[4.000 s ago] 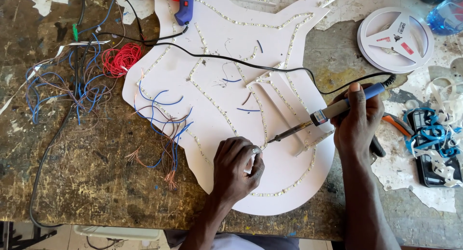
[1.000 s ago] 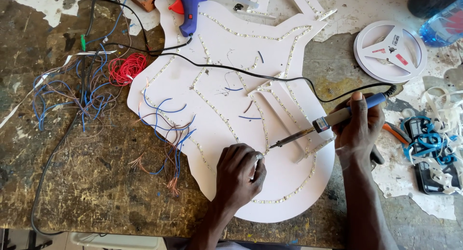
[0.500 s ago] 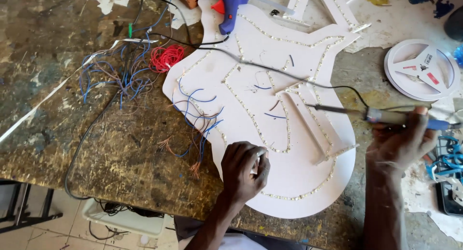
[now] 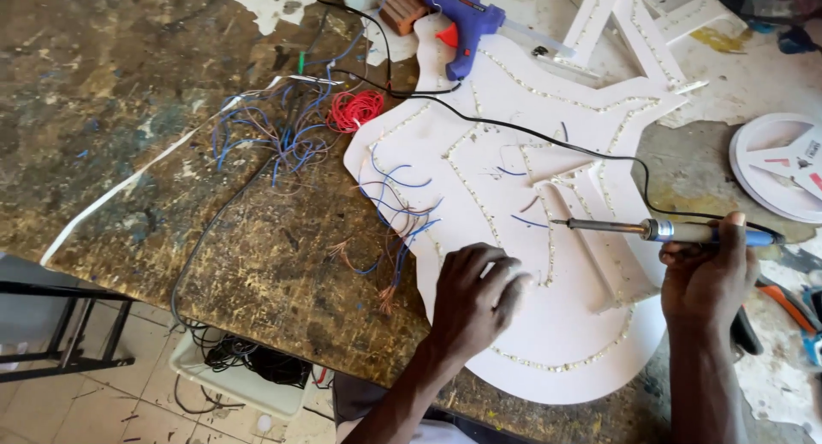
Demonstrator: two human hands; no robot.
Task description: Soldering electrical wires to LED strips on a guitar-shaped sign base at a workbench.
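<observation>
A white guitar-shaped board [image 4: 548, 341] lies flat on the worn wooden table [image 4: 145, 153], with rows of small beads along its outlines. My left hand [image 4: 473, 300] rests closed on the board's lower left part, fingers pinching something small that I cannot make out. My right hand [image 4: 709, 277] grips a soldering iron [image 4: 651, 230] by its blue handle, held level above the board with the tip pointing left. Its black cord [image 4: 514, 129] runs back across the board. Loose blue wire pieces [image 4: 396, 206] lie at the board's left edge.
A blue glue gun [image 4: 464, 23] lies at the board's top. A red wire coil [image 4: 354, 110] and a tangle of blue wires [image 4: 272, 137] sit to the left. A white reel [image 4: 779, 166] is at the right edge. Below the table's near edge stands a white tub [image 4: 244, 377].
My right hand has lifted the soldering iron off the board and drawn it to the right. My left hand stays on the board. The view has shifted left.
</observation>
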